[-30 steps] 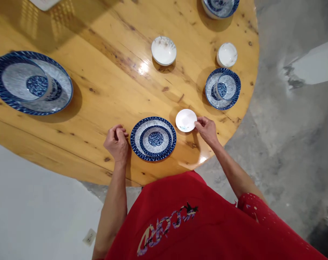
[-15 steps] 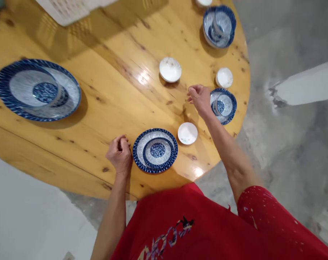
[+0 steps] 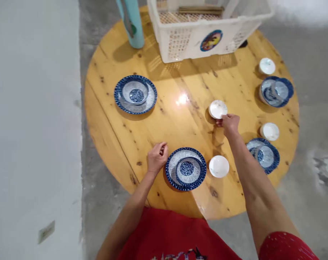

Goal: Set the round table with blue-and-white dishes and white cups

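My right hand (image 3: 229, 123) pinches the near rim of a small white bowl (image 3: 217, 108) in the middle right of the table. My left hand (image 3: 157, 156) rests on the wood in a loose fist, nothing seen in it. Just to its right is a blue-and-white plate (image 3: 171, 167) with a smaller blue-and-white bowl (image 3: 187, 169) on it. Beside that plate sits another white bowl (image 3: 219, 166). Under my right forearm lies a second blue-patterned plate (image 3: 275, 159), with a bowl on it and a white bowl (image 3: 270, 131) close behind.
A large blue-rimmed plate (image 3: 151, 97) with a bowl in it lies at the left. A white plastic basket (image 3: 177, 43) and a light blue bottle (image 3: 137, 36) stand at the back. Nested blue bowls (image 3: 277, 92) and a white bowl (image 3: 267, 66) line the right edge of the round table (image 3: 177, 130).
My right hand has moved forward from beside the white bowl and now grips its rim. My left hand stays in a fist by the plate. The view has shifted left and widened, showing the basket and bottle.
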`<action>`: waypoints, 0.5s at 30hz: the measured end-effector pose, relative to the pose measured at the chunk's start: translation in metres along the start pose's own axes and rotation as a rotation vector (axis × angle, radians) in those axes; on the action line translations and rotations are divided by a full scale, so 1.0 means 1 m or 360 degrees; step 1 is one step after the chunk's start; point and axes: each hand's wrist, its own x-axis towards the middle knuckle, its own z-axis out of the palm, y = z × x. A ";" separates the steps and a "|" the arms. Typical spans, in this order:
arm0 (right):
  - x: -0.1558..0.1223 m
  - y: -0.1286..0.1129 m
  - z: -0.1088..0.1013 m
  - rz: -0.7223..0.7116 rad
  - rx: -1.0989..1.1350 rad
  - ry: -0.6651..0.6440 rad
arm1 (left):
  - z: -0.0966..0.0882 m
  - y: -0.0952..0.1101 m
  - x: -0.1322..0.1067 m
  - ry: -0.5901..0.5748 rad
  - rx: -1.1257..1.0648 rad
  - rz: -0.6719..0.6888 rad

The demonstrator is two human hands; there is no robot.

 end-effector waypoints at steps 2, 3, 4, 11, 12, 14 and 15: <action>-0.022 -0.005 0.013 -0.0089 -0.0046 -0.0185 | -0.003 0.002 0.000 -0.0029 -0.0062 -0.0025; -0.036 -0.009 0.022 -0.0134 -0.0060 -0.0305 | -0.004 0.003 0.000 -0.0029 -0.0106 -0.0040; -0.053 -0.013 0.033 -0.0170 -0.0078 -0.0436 | -0.005 0.004 0.000 -0.0023 -0.0158 -0.0061; -0.156 -0.035 0.131 -0.0299 -0.0279 -0.1033 | -0.014 -0.004 0.004 0.0128 -0.0725 -0.0423; -0.165 -0.035 0.142 -0.0320 -0.0298 -0.1057 | -0.018 -0.008 0.006 0.0162 -0.0788 -0.0458; -0.176 -0.033 0.158 -0.0359 -0.0326 -0.1068 | -0.027 -0.015 0.014 0.0241 -0.0851 -0.0491; -0.180 -0.032 0.164 -0.0376 -0.0339 -0.1061 | -0.033 -0.019 0.018 0.0275 -0.0854 -0.0494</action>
